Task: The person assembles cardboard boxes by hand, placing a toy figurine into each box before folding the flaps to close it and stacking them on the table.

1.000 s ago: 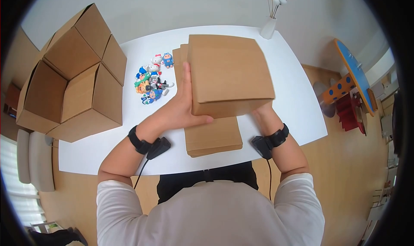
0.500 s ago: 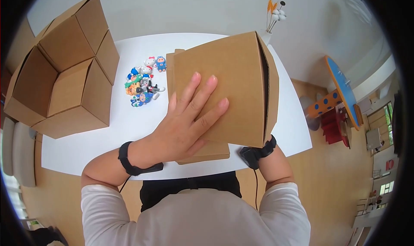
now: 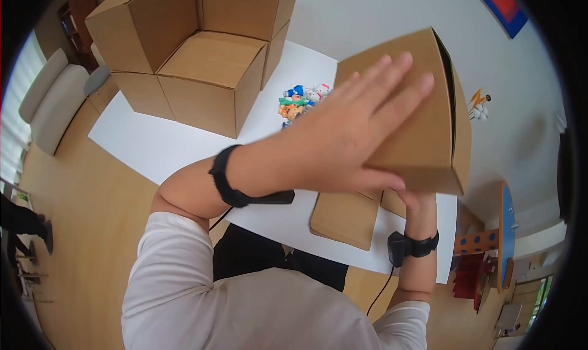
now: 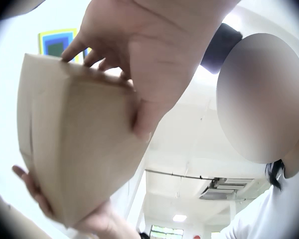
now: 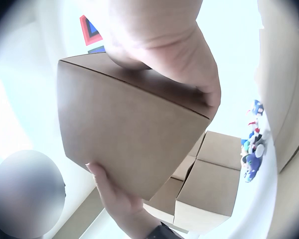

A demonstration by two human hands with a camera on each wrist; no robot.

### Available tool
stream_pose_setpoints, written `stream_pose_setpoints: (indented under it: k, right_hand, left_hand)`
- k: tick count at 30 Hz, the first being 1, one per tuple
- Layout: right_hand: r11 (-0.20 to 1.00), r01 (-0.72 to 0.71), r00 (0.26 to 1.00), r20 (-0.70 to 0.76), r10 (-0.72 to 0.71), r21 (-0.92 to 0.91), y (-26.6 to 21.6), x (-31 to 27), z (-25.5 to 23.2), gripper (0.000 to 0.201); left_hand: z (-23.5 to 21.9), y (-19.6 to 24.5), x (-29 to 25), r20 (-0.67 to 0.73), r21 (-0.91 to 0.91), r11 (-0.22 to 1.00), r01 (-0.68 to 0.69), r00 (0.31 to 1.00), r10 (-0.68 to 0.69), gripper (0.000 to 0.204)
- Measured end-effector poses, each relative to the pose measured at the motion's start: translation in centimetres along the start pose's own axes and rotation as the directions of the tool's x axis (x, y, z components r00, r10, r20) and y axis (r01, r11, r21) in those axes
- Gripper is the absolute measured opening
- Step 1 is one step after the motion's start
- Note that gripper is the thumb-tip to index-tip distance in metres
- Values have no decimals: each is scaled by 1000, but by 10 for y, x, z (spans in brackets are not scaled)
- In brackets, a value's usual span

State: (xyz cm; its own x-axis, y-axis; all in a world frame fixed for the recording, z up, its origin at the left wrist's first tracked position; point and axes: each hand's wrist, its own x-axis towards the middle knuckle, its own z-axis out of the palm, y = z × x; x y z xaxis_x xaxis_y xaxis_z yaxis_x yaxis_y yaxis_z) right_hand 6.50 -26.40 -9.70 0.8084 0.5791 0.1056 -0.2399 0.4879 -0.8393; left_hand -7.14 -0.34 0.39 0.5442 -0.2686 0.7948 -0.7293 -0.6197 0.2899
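A closed cardboard box [image 3: 419, 135] is held tilted above the right part of the white table. The left hand [image 3: 343, 132] lies across its upper face with fingers spread and thumb at the near edge; in the left wrist view this hand [image 4: 149, 55] grips the box [image 4: 99, 144] by an edge. From below, the right hand [image 3: 416, 206] supports the box, its fingers mostly hidden. In the right wrist view, that hand [image 5: 174, 50] curls round an edge of the box [image 5: 124, 124]. Flat folded cardboard [image 3: 346, 218] lies on the table beneath.
Joined cardboard boxes [image 3: 205, 95] stand at the table's left, one raised above another. Small colourful figures [image 3: 297, 105] lie between them and the held box. The white table [image 3: 141, 144] has its near edge by the person's lap. Dried flowers [image 3: 479, 108] show behind on the right.
The head view has turned left. Since a second ago the box has been tipped and turned between the hands, and the left hand has moved from its side onto its broad face.
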Motion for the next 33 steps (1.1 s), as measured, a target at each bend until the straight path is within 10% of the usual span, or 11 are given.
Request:
stream_pose_setpoints:
  k: [6,11,15,22,27,30,33]
  right_hand:
    - [993,-112,981,162,104,45,21,57,71,58]
    - [971,-148,971,158,178,-185,34,86,161,60]
    - [957,-167,942,247,226,-236,45,104,192,66]
    - [901,-122,903,330,275,-416,62,113,226,90]
    - [717,198,930,359,77,-668,74,99,233,104]
    - [589,400,887,459,-54,-703,78,92,237,106]
    - [447,536,836,523,-167,-716,94,99,237,104]
  left_hand:
    - [-85,-7,-18,-70,210,959,189,981,-179,92]
    - [-141,-7,-37,-121,52,853,520,851,-511,77]
    - [-162,-11,-47,-252,274,667,692,721,-645,71]
    - [-174,-29,-54,-563,417,511,752,654,-505,80]
    - [-188,-35,-59,-673,491,522,697,685,-281,76]
    - [-204,-51,-56,-837,368,609,703,535,-112,73]
    - [-225,-104,-69,-974,149,802,579,228,16,73]
